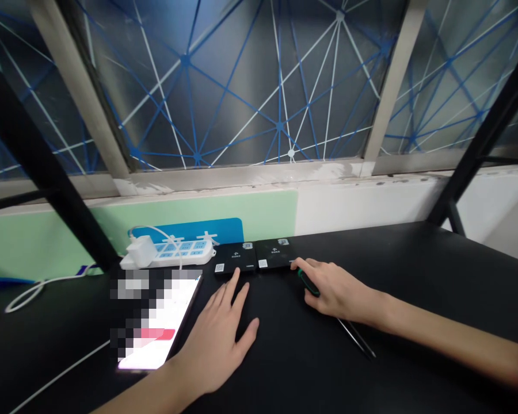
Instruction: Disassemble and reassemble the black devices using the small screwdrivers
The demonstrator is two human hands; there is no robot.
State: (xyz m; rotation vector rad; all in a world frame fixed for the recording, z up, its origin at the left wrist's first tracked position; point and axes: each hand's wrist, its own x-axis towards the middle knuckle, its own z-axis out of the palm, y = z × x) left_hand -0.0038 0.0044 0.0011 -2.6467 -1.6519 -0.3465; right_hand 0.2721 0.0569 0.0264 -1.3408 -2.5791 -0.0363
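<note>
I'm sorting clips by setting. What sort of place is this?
Probably an indoor desk or workbench beside a window: there's a black table against the wall, a patterned window above it, and a white power strip along the back.

Table free between left hand, right hand; 2 boxes block beyond.

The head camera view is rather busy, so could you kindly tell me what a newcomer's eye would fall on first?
Probably the glowing screen, partly pixelated and with a pink bar, just left of the spread left hand. Next might come the window across the top, patterned in blue and white lines. Then the screwdriver in the right hand, just right of two flat black boxes lying side by side.
</note>
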